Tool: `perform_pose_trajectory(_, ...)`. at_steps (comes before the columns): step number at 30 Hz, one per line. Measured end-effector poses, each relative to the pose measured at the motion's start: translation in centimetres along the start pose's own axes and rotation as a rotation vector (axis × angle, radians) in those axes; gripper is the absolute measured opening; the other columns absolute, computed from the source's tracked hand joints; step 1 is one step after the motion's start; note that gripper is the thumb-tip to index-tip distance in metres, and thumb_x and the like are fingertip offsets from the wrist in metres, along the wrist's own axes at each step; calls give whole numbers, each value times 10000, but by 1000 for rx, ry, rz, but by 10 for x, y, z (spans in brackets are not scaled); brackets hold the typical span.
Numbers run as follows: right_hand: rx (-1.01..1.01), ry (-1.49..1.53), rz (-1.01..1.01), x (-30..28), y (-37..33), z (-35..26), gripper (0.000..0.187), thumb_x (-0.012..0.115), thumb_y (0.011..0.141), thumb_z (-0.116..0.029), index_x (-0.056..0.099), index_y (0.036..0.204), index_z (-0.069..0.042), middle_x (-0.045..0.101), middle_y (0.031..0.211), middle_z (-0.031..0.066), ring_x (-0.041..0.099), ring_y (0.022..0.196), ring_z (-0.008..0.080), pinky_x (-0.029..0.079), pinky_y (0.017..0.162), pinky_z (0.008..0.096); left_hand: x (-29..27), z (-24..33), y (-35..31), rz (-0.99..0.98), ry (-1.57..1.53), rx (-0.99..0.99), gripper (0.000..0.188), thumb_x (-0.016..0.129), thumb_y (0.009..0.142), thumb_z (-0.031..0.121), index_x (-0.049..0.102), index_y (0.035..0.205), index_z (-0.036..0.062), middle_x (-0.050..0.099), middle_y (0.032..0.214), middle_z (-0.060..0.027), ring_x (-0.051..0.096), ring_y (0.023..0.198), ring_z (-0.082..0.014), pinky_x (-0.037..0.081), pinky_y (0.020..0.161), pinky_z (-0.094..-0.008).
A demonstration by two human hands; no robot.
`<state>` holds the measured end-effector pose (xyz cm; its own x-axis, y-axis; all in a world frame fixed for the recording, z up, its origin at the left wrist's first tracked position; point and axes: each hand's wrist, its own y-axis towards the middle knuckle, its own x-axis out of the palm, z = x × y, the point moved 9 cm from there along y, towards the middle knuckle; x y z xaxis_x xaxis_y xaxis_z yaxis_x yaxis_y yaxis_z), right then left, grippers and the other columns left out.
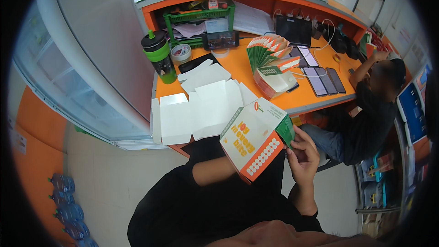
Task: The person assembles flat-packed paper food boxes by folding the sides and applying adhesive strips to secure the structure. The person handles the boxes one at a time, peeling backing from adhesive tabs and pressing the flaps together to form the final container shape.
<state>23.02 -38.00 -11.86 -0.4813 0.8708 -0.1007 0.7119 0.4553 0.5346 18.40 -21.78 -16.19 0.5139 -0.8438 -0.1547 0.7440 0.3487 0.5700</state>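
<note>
A white, orange and green cardboard food box (251,137) is held tilted above my lap, just off the desk's front edge. At its right end, my right hand (303,153) is closed, with thumb and fingers on the green end flap (286,131). My left forearm (214,170) runs behind the box, which hides my left hand and its fingers. Beyond the box, unfolded white box blanks (212,110) lie on the desk, partly over its front edge. Farther right is a fanned stack of folded green and orange cartons (267,57) on a white box (274,81).
On the orange desk (171,90) stand a green and black bottle (158,57), a tape roll (181,53) and a green rack (199,17). Several phones (325,81) and a white cable lie at the right. Another person (372,110) sits there. A glass-door fridge (91,73) stands left.
</note>
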Motion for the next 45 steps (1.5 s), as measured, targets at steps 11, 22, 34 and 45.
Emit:
perform_pose_trajectory(11, 286, 240, 53, -8, -2, 28, 82, 696, 896, 50, 703, 974, 74, 556, 1390, 289, 629, 1191, 272, 550, 957, 349, 13, -9, 8, -144, 150, 62, 452, 806, 864, 278, 637, 1244, 100, 680, 1165, -49, 628, 1115, -212, 475, 986, -381)
perform_pose_trajectory(22, 375, 439, 97, -3, -2, 39, 85, 677, 934, -2, 718, 952, 70, 552, 1400, 271, 649, 1156, 284, 599, 918, 393, 30, -53, -7, -408, 247, 50, 697, 591, 914, 556, 353, 1465, 203, 398, 1453, -4, 399, 1360, -210, 351, 1127, -403)
perform_pose_trajectory(34, 359, 401, 102, -6, -2, 46, 106, 702, 917, -10, 733, 989, 61, 560, 1394, 276, 665, 1137, 275, 593, 887, 356, 24, -30, 1, -262, -87, -174, 338, 788, 875, 136, 641, 1169, 60, 700, 1074, -52, 675, 1016, -158, 548, 885, -299)
perform_pose_trajectory(45, 84, 177, 124, -5, -4, 23, 78, 704, 889, 37, 723, 964, 46, 604, 1341, 291, 624, 1226, 288, 511, 966, 347, 22, -23, 4, -288, 62, -133, 360, 782, 885, 169, 629, 1191, 57, 704, 1050, -41, 677, 990, -148, 527, 906, -299)
